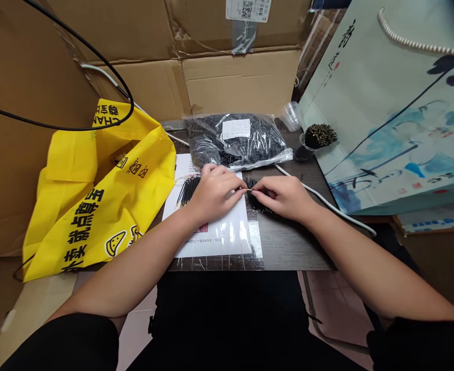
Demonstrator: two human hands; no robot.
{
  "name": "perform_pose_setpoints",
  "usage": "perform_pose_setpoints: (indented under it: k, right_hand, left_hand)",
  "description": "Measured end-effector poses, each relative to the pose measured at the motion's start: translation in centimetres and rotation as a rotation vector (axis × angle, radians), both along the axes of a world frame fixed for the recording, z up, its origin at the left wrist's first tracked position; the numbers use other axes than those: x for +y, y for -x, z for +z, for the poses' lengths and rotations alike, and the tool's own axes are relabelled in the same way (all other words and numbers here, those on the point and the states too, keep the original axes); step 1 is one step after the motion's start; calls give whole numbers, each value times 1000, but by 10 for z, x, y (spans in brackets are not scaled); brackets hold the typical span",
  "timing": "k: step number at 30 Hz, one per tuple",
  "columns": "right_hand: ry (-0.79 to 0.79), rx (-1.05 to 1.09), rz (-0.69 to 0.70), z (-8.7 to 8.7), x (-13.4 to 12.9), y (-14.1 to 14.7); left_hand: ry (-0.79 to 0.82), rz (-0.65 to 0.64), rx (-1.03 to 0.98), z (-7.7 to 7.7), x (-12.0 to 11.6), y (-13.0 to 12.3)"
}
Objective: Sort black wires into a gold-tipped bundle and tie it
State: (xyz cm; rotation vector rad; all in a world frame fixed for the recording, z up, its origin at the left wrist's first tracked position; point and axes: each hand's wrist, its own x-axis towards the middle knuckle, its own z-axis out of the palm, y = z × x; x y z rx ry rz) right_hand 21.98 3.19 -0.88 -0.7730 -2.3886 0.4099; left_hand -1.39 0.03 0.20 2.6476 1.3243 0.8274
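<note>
My left hand [218, 193] and my right hand [284, 198] meet above the desk, thumb and forefinger pinched on each. Between their fingertips is a thin brass-coloured pin [249, 189], too small to make out in detail. Beside my left hand lies a bundle of thin black pieces with brass-coloured tips [188, 190], partly hidden by the hand. Small black bristle-like pieces [255, 200] lie under my right hand, which covers part of them. A white printed sheet [227, 242] in a clear sleeve is beneath my left hand.
Behind the hands lies a clear bag of black parts [238, 144]. A cup of black brass-tipped pieces [306, 149] and clear plastic cups [290, 116] stand back right. A yellow bag [134, 175] is left, a pale paper bag [385, 134] right. A white cable [327, 203] crosses the desk.
</note>
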Motion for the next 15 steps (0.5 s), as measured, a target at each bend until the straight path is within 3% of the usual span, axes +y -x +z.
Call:
perform_pose_setpoints:
  k: [10, 15]
  right_hand:
    - [-63, 17, 59, -3, -1, 1]
    - [-24, 100, -62, -2, -2, 1]
  left_hand:
    - [-3, -29, -30, -1, -2, -5]
    - [6, -17, -80, -2, -3, -4]
